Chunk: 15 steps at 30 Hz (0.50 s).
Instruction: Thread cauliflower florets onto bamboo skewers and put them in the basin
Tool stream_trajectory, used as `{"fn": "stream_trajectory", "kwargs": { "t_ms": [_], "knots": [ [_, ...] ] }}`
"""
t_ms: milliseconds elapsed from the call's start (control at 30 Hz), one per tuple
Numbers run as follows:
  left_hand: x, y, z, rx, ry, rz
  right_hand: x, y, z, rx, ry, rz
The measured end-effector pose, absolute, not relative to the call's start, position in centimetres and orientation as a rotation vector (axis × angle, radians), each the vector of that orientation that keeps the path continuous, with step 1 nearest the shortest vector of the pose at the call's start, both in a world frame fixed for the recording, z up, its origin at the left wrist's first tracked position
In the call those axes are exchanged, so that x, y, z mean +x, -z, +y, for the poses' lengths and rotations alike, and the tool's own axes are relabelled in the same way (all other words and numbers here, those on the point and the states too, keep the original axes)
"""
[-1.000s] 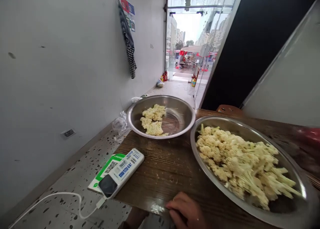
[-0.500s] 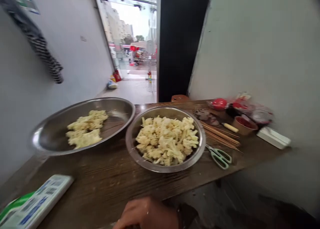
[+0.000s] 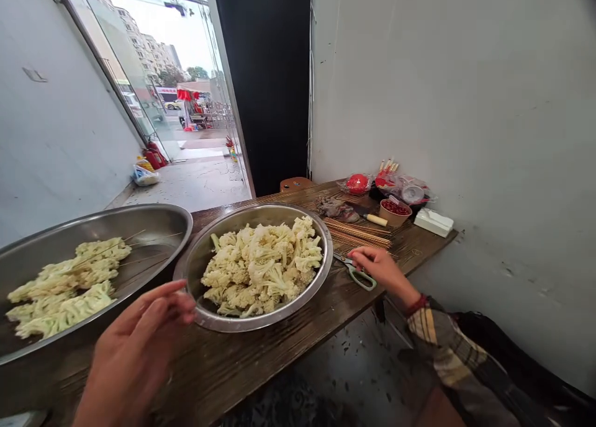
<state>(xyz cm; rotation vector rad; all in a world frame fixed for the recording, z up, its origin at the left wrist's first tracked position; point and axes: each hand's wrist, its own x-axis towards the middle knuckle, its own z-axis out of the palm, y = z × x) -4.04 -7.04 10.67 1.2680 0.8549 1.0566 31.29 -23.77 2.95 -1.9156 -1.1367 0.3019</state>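
Note:
A steel bowl (image 3: 321, 272) heaped with loose cauliflower florets (image 3: 263, 269) stands mid-table. My left hand (image 3: 135, 352) hovers near its left rim, fingers stretched out, holding nothing. My right hand (image 3: 379, 267) reaches right of the bowl, fingers curled over the green-handled scissors (image 3: 359, 273), next to a bundle of bamboo skewers (image 3: 358, 233). Whether it grips anything is unclear. A second steel bowl (image 3: 153, 219) at left holds cauliflower threaded on skewers (image 3: 65, 287).
The wooden table (image 3: 242, 359) runs along a white wall. At its far right end lie a small cup of red bits (image 3: 395, 211), bagged red items (image 3: 358, 183), a knife (image 3: 367, 216) and a white box (image 3: 433, 222). A glass door opens onto the street behind.
The view has swung right, away from the phone and power bank. My left hand has risen toward the bowl, and my right hand has come into view at the scissors.

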Motion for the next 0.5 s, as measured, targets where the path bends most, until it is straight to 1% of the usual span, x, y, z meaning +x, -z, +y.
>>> {"fn": "stream_trajectory", "kwargs": {
  "t_ms": [100,167,300,500],
  "knots": [
    [-0.6,-11.5,-6.1,1.279,-1.194,0.714,35.2,-1.9,-21.8,-2.024,-0.221,-1.160],
    [1.0,-11.7,-4.8,1.337,-1.227,0.650,36.6,-1.3,-20.1,-2.101,-0.162,-1.225],
    [2.7,-11.4,-2.5,1.456,-1.296,0.651,37.2,-0.2,-16.6,-2.237,-0.074,-1.412],
    [2.8,-9.8,-1.5,1.679,-1.165,0.725,36.9,1.1,-14.6,-2.465,0.065,-1.538]
  ]
}}
